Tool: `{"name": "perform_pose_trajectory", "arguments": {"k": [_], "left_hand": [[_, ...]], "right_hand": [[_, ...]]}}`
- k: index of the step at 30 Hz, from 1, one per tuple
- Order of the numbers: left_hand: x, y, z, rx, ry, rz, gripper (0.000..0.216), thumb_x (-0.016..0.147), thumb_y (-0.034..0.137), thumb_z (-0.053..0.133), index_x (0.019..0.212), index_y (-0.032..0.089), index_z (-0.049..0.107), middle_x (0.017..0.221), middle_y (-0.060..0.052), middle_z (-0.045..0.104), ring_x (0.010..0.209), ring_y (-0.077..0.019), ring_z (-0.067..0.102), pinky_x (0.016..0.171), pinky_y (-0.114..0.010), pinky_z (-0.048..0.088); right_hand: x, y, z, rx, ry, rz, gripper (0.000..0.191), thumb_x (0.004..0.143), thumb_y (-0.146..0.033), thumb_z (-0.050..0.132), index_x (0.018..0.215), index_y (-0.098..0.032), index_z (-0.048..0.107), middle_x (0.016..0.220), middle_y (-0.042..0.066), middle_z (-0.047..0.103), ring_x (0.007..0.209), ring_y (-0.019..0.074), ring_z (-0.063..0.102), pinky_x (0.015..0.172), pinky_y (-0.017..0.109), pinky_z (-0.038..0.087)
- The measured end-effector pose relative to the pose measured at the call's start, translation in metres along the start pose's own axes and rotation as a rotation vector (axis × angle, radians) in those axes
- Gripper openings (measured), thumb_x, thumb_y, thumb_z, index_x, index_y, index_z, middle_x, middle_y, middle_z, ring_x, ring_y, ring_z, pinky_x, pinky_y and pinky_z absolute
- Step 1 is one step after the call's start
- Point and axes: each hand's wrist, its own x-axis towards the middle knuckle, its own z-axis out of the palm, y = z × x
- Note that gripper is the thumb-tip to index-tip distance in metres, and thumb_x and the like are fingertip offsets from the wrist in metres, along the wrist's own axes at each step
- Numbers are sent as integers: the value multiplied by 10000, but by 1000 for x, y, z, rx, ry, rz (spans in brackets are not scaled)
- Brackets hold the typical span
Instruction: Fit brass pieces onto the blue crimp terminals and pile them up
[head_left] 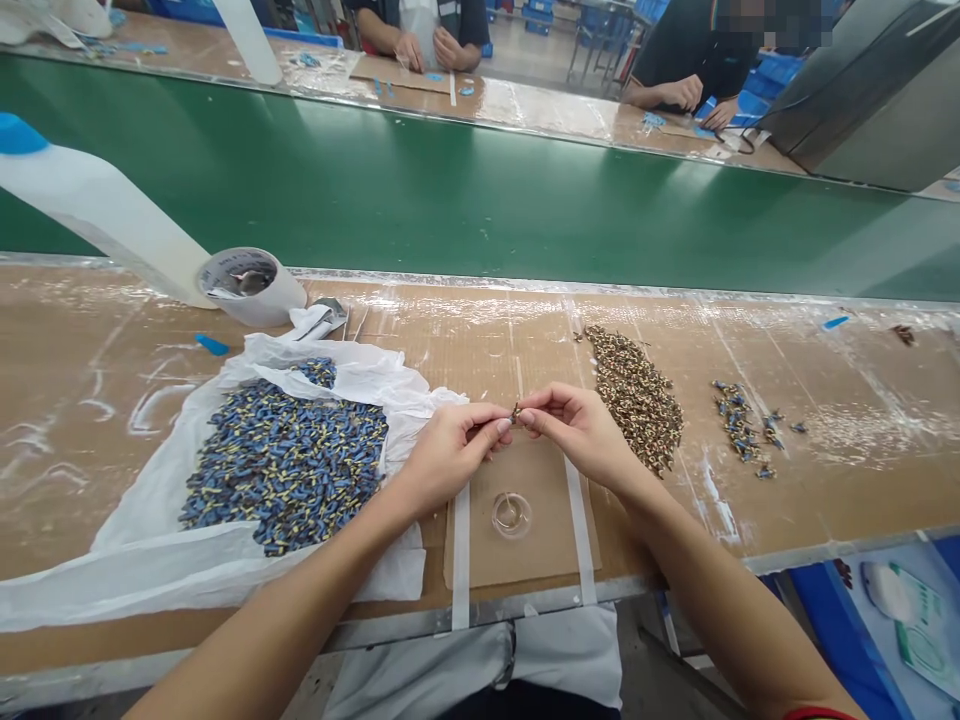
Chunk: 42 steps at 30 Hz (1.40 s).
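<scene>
head view: left hand (450,445) and right hand (581,425) pinching a tiny part (515,413)
fingertips (501,425) are almost meeting, a clear dish (512,533) lying nearby

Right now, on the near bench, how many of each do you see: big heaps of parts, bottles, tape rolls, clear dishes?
Big heaps: 2 (blue heap, brown heap)
Bottle: 1
Tape roll: 1
Clear dish: 1
Total: 5

A tiny dark piece (515,413) (its details unclear) is pinched between opposing fingers (490,431)
</scene>
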Motion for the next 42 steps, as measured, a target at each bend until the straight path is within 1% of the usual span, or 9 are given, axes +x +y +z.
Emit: {"name": "perform_pose_trajectory", "arguments": {"k": [2, 8, 14, 19, 23, 29, 32, 35, 42], "left_hand": [[0, -1, 0, 76, -6, 29, 298, 940, 306, 464, 794, 125, 651, 703, -29, 620, 641, -125, 541, 601, -229, 431], [-1, -3, 0, 190, 7, 56, 312, 948, 296, 440, 756, 138, 630, 685, -19, 605, 632, -125, 529, 602, -225, 411], [-2, -6, 0, 287, 83, 119, 314, 952, 260, 439, 709, 152, 606, 652, -4, 611, 603, -117, 539, 594, -223, 395], [-6, -10, 3, 388, 169, 212, 247, 952, 214, 440, 797, 158, 624, 705, -15, 662, 652, -128, 591, 635, -233, 418], [-8, -11, 5, 546, 233, 322, 210, 926, 142, 431, 850, 156, 627, 725, -31, 677, 673, -146, 609, 653, -253, 430], [-12, -7, 4, 750, 247, 424, 227, 909, 107, 420, 809, 138, 621, 723, -48, 684, 654, -163, 613, 614, -267, 418], [-12, -7, 5, 738, 257, 427, 217, 902, 100, 429, 787, 137, 609, 700, -36, 672, 620, -149, 599, 590, -255, 414], [-12, -8, 8, 621, 276, 430, 205, 908, 108, 442, 782, 141, 600, 661, -11, 647, 579, -124, 576, 572, -235, 420], [-13, -1, 9, 482, 326, 469, 195, 941, 132, 455, 818, 148, 606, 683, -1, 634, 610, -103, 575, 591, -208, 430]], "right_hand": [[-1, 1, 1, -14, 4, -8, 190, 810, -340, 707, 893, -172, 673, 865, 45, 718, 785, 149, 665, 735, 302, 549], [-4, 3, 4, -69, 13, -42, 197, 842, -362, 669, 902, -175, 655, 906, 62, 718, 852, 183, 682, 787, 343, 554], [-8, 5, 15, -64, 80, -75, 187, 844, -362, 668, 867, -179, 636, 857, 49, 697, 807, 171, 665, 738, 310, 544], [-11, 2, 21, 26, 103, -44, 202, 823, -362, 697, 853, -166, 653, 751, 19, 662, 693, 137, 613, 649, 270, 503], [-11, 0, 19, 85, 67, -9, 183, 834, -342, 689, 843, -162, 661, 760, 22, 666, 687, 124, 600, 655, 263, 494], [-11, 0, 16, 104, 15, -22, 146, 832, -307, 694, 814, -170, 644, 787, 21, 665, 701, 119, 593, 651, 257, 485], [-12, 0, 18, 110, 26, -39, 124, 834, -282, 693, 815, -171, 643, 797, 25, 660, 714, 121, 592, 650, 256, 481], [-12, 0, 20, 143, 47, -68, 107, 826, -264, 703, 815, -175, 644, 813, 25, 659, 713, 119, 598, 657, 254, 488], [-13, 6, 28, 351, 63, -58, 104, 851, -275, 687, 819, -184, 648, 760, -2, 631, 676, 102, 574, 680, 250, 473]]}}
